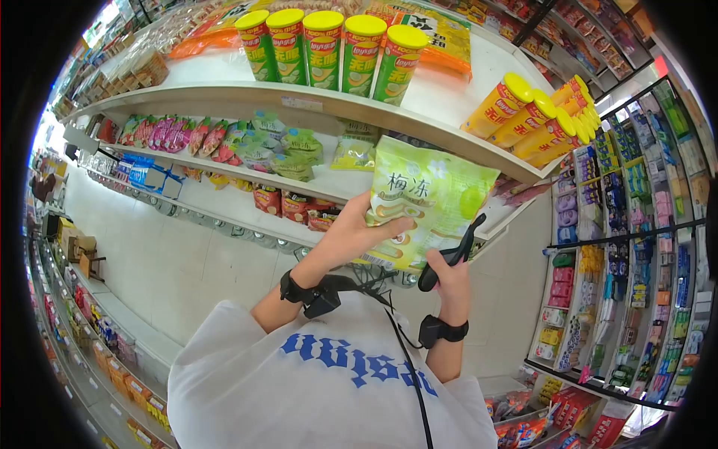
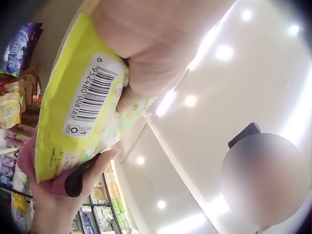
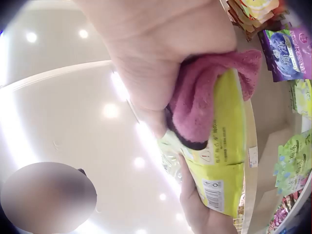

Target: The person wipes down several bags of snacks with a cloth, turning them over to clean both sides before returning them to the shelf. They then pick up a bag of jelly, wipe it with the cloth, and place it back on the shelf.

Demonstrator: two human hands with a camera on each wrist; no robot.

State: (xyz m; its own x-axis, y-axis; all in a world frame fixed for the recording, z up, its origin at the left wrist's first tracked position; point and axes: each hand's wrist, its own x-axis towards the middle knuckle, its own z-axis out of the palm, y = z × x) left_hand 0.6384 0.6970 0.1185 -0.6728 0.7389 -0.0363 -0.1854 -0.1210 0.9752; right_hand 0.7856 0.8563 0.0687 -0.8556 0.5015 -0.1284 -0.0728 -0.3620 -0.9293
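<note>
A light green snack bag (image 1: 426,194) with large Chinese lettering is held up in front of the lower shelf. The left hand (image 1: 359,232) grips its left side, thumb across the front. A barcode (image 2: 92,95) on its yellow underside shows in the left wrist view. At the bag's lower right corner, the right hand (image 1: 451,288) holds a pink cloth (image 3: 200,92) with a black edge. The cloth lies folded against the bag, covering part of its end in the right wrist view. The right fingers are mostly hidden behind cloth and bag.
Green chip canisters (image 1: 324,52) with yellow lids line the shelf top, and orange ones (image 1: 516,112) stand at its right end. Similar green bags (image 1: 295,153) sit on the shelf below. A tall rack of packets (image 1: 636,224) rises on the right.
</note>
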